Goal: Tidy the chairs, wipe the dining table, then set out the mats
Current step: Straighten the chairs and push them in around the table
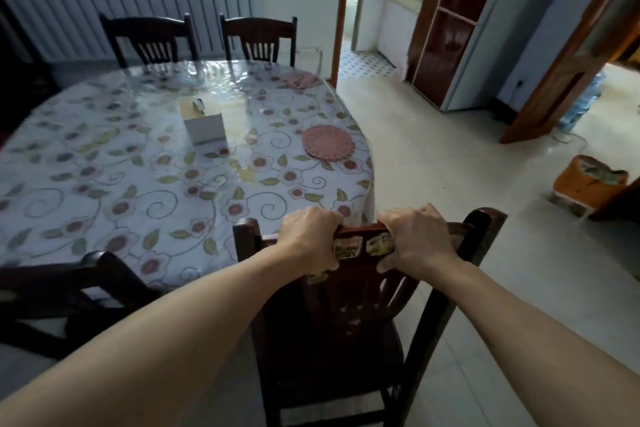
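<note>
Both hands grip the top rail of a dark wooden chair (349, 305) at the near right edge of the dining table (104, 191). The left hand (310, 241) and right hand (414, 239) sit side by side near the rail's middle, fingers curled over its far side and thumbs on the near face. The rail runs left to right, and the chair's seat faces the table. On the floral cloth lie two round pink mats (327, 143), one nearer and one by the far edge, well apart. A white tissue box (204, 123) stands near the centre, with a tissue showing at its top slot.
</note>
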`<state>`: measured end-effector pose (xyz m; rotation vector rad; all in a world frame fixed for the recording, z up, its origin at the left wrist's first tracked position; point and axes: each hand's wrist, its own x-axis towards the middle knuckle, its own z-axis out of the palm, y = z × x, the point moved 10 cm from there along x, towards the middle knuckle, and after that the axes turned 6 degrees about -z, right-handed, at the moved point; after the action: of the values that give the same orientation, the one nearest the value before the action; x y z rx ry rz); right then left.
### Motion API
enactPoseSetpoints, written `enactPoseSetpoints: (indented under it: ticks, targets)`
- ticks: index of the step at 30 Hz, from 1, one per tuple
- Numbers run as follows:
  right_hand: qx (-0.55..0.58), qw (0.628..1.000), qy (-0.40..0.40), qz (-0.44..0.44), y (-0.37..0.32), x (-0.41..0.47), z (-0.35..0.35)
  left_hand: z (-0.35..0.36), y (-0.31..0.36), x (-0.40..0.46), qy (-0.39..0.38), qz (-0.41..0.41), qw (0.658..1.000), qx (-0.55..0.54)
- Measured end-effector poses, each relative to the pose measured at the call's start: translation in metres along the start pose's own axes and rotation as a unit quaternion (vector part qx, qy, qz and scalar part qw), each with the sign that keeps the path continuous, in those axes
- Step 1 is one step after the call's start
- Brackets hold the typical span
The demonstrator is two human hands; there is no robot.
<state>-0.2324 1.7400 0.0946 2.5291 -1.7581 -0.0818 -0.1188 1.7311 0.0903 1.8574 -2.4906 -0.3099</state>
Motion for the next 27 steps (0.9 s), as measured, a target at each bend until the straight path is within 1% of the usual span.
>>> enactPoseSetpoints:
  ticks: [7,10,13,16,20,24,27]
  targets:
    - [-0.011,0.996,0.029,-0.081,-0.027,0.045,-0.008,-0.007,-0.045,0.009,0.034,-0.058,0.998,0.008]
    - [-0.010,0.993,0.049,-0.108,-0.038,0.060,-0.006,-0.007,-0.057,0.010,0.050,-0.059,0.997,0.012]
    - [-0.010,0.986,0.094,-0.137,-0.053,0.069,0.001,-0.003,-0.070,0.010,0.061,-0.061,0.996,0.023]
    - [-0.011,0.984,0.109,-0.138,-0.066,0.074,0.014,0.007,-0.084,0.006,0.071,-0.062,0.995,0.035]
    - [0.004,0.980,0.112,-0.165,-0.095,0.071,0.052,0.042,-0.105,-0.008,0.054,-0.052,0.996,0.044]
    - [0.015,0.973,0.121,-0.197,-0.122,0.069,0.070,0.060,-0.126,-0.020,0.053,-0.049,0.996,0.046]
    - [0.035,0.971,0.108,-0.208,-0.137,0.067,0.082,0.078,-0.140,-0.027,0.036,-0.047,0.997,0.044]
